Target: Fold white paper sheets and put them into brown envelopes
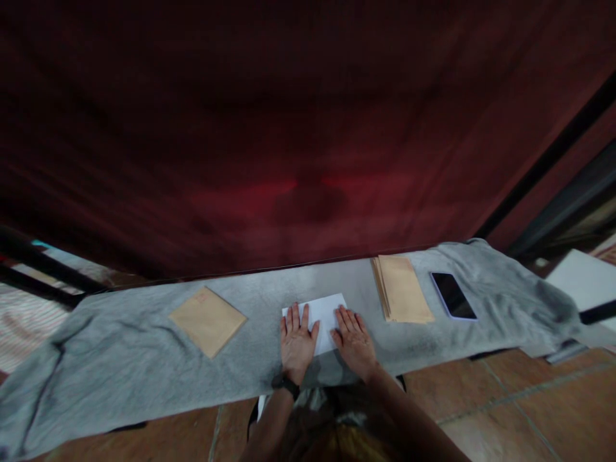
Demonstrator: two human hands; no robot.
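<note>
A white sheet of paper [323, 314] lies on the grey cloth in front of me, partly hidden under my hands. My left hand [296, 340], with a dark watch at the wrist, rests flat on its left side, fingers stretched forward. On the right side of the paper my right hand [353, 339] is also laid flat, fingers extended and slightly spread. Neither hand grips anything. To the right is a stack of brown envelopes [404, 289]; a single brown envelope [208, 321] lies turned at an angle on the left.
A phone [453, 296] with a dark screen and light purple edge lies right of the stack. Wrinkled grey cloth [129, 346] covers the long narrow surface. Behind it hangs a dark red curtain [308, 218]. Brown floor tiles [505, 410] show at the front.
</note>
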